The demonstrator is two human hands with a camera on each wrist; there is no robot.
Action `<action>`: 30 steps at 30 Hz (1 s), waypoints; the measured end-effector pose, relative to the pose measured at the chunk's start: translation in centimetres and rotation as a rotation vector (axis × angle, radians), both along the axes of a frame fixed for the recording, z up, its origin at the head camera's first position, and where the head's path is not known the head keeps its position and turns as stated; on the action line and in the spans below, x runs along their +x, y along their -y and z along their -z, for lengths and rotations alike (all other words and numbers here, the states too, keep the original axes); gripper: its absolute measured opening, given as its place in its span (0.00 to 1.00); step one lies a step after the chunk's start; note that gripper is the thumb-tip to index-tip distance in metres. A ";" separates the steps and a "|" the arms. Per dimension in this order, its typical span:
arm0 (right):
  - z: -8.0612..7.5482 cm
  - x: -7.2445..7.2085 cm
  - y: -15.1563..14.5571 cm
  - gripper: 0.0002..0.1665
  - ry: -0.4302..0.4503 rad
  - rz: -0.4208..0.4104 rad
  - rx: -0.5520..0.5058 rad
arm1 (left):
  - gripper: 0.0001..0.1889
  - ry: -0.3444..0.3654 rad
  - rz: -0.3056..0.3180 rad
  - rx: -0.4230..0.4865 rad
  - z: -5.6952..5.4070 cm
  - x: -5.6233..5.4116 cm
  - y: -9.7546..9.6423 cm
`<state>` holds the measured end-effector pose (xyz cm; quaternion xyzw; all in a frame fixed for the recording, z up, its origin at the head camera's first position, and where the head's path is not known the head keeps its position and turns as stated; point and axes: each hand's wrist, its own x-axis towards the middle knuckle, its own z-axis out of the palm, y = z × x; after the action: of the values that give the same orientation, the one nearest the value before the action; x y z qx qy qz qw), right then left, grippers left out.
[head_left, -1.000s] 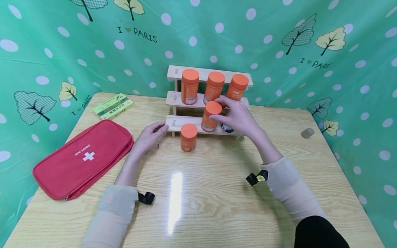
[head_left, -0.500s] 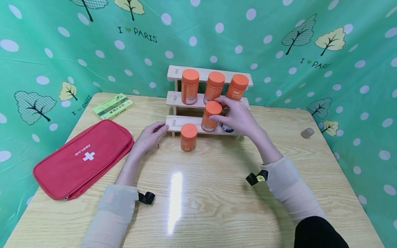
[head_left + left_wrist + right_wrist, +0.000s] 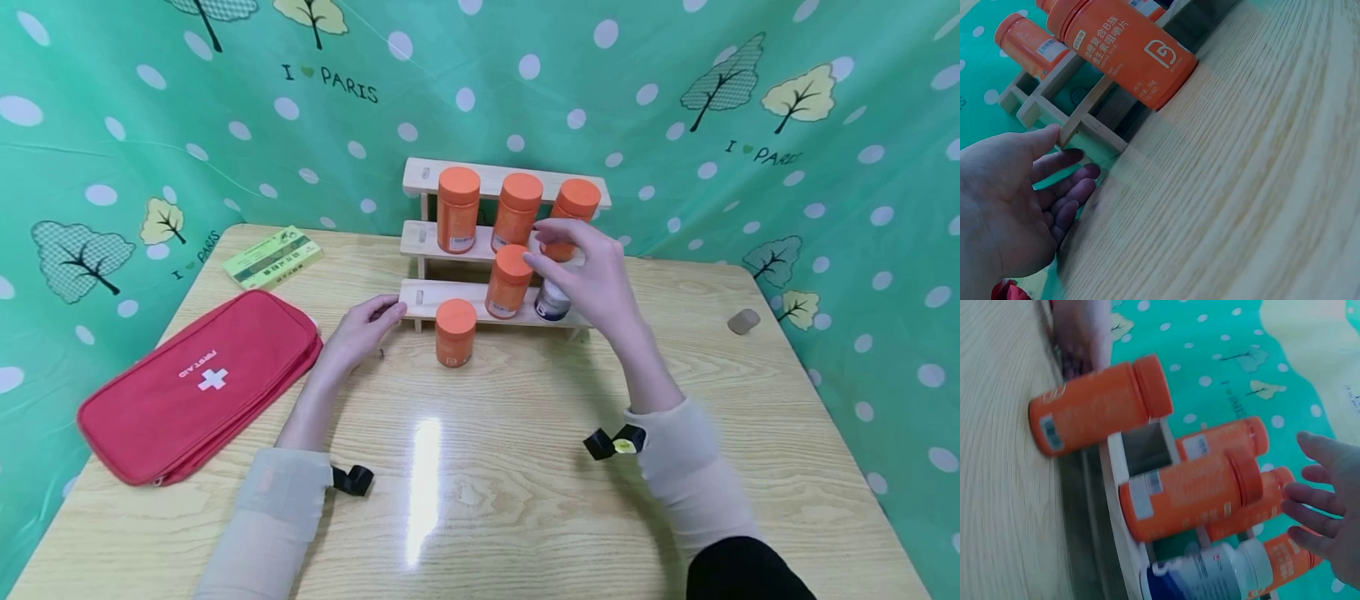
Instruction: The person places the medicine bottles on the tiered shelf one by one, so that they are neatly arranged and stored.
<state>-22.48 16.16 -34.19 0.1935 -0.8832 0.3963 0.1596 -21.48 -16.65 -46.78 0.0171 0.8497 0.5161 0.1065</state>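
Observation:
A three-tier wooden rack (image 3: 442,293) stands at the table's back. At its bottom left end, my left hand (image 3: 362,333) holds the board between thumb and forefinger. My right hand (image 3: 603,279) hovers over the rack's right side, fingers apart and holding nothing. Just left of it, an orange jar (image 3: 507,283) is upright on the bottom tier. Beside that jar is a white-and-blue bottle (image 3: 1207,575), partly hidden by my right hand in the head view. Three more orange jars (image 3: 457,212) occupy the middle tier. Another orange jar (image 3: 1129,47) stands on the table before the rack.
A red first aid pouch (image 3: 202,383) lies at the table's left, with a green box (image 3: 272,257) behind it. Far right is a small grey-brown cylinder (image 3: 743,322). A green patterned curtain (image 3: 675,125) surrounds the table's back and sides.
My right hand has let go of the orange jar on the bottom tier and moved up and right. The jar stays there. My left hand keeps its place.

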 end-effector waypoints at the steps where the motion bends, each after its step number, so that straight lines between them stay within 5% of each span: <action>1: 0.0 0.2 0.1 0.26 -0.032 0.003 -0.033 | 0.34 0.000 -0.002 0.001 0.0 0.0 0.0; 6: 0.5 1.2 1.1 0.18 -0.158 -0.021 -0.201 | 0.34 -0.009 -0.012 0.013 0.1 0.1 0.1; 13: 1.8 2.8 3.0 0.14 -0.208 -0.091 -0.335 | 0.34 -0.008 -0.010 0.000 0.0 0.1 0.0; 22: 4.3 3.3 5.3 0.18 -0.100 -0.220 -0.195 | 0.33 0.002 -0.004 -0.021 -0.2 0.0 0.2; 30: 5.1 3.8 6.2 0.29 0.056 -0.224 -0.005 | 0.34 0.000 -0.003 -0.011 0.1 -0.1 0.1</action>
<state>-18.72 9.94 -39.26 0.2795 -0.8591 0.4192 0.0898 -21.60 -16.74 -46.89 0.0154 0.8525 0.5116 0.1058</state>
